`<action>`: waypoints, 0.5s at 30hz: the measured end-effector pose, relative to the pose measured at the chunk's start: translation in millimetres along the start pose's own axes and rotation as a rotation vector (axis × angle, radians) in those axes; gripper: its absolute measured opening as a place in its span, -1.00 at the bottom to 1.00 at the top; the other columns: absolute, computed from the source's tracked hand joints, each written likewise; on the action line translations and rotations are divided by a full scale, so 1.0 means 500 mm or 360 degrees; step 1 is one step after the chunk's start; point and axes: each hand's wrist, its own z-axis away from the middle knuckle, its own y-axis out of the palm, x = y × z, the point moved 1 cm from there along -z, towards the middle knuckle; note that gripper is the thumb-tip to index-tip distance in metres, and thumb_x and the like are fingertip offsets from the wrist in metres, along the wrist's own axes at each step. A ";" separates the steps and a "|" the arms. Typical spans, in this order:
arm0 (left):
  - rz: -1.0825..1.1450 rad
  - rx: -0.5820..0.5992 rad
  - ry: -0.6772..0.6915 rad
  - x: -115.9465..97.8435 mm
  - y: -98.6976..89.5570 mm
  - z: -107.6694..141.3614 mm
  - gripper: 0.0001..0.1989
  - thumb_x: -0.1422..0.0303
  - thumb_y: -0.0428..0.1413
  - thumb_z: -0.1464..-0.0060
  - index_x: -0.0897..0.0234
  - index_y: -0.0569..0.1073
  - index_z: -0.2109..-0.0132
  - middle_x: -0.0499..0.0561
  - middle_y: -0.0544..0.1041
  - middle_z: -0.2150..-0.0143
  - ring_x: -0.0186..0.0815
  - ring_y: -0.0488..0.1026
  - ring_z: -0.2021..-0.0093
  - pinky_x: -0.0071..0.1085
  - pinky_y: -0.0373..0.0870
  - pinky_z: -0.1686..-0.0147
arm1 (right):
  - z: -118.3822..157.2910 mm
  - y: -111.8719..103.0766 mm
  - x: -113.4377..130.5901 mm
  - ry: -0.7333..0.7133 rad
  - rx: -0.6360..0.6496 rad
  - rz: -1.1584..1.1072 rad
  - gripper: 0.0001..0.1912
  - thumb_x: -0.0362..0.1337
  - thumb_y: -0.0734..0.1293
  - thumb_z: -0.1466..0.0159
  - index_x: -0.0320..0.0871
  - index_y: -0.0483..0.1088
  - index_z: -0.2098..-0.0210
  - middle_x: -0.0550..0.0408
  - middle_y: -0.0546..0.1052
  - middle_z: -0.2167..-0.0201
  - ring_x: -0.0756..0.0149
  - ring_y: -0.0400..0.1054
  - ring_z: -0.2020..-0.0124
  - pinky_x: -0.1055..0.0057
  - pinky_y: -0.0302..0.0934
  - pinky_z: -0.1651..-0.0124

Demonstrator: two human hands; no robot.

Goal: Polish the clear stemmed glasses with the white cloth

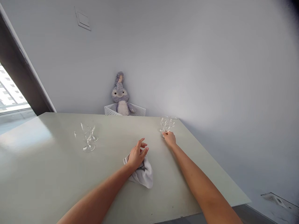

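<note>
On the pale table lies a crumpled light grey cloth. My left hand is over the cloth's upper part, fingers apart and slightly bent, holding nothing. Farther right, my right hand has its fingers closed on the lower part of a clear stemmed glass. Close behind that glass stand two more, one on the left and one on the right. Two other stemmed glasses stand on the left side of the table, a nearer one and one slightly behind it.
Beyond the table's back edge, a grey plush toy sits in a white perforated basket against the wall. The table's right edge runs beside the right wall. A dark frame and a bright window are at the left.
</note>
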 end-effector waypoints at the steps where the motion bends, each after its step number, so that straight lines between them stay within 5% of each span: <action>1: -0.0012 -0.0016 -0.0006 0.000 -0.001 0.001 -0.60 0.24 -0.07 -0.09 0.12 0.14 -0.09 -0.02 0.42 0.12 -0.35 0.40 0.21 -0.34 0.34 0.22 | 0.005 -0.004 -0.002 0.0030 0.0004 -0.0002 -0.79 -0.18 0.23 -0.06 -0.19 0.39 0.43 0.05 0.43 0.54 0.33 0.28 0.50 0.46 0.02 0.46; 8: 0.0145 -0.0283 0.0059 -0.008 -0.009 0.002 -0.67 0.27 -0.04 -0.08 0.16 0.23 -0.02 0.02 0.42 0.12 -0.34 0.36 0.21 -0.35 0.30 0.21 | 0.077 -0.054 -0.008 0.0133 0.0010 -0.0073 -0.73 -0.15 0.20 -0.05 -0.17 0.32 0.30 0.06 0.43 0.40 0.37 0.26 0.50 0.48 0.06 0.48; 15: 0.0978 -0.0908 -0.0175 -0.093 -0.070 -0.020 -0.77 0.27 0.00 -0.04 0.19 0.29 0.12 0.02 0.44 0.26 -0.36 0.36 0.22 -0.43 0.29 0.26 | 0.171 -0.011 0.094 -0.0217 0.0727 -0.0234 -0.67 -0.03 0.16 -0.11 -0.15 0.30 0.54 0.18 0.35 0.64 0.46 0.14 0.65 0.49 0.01 0.54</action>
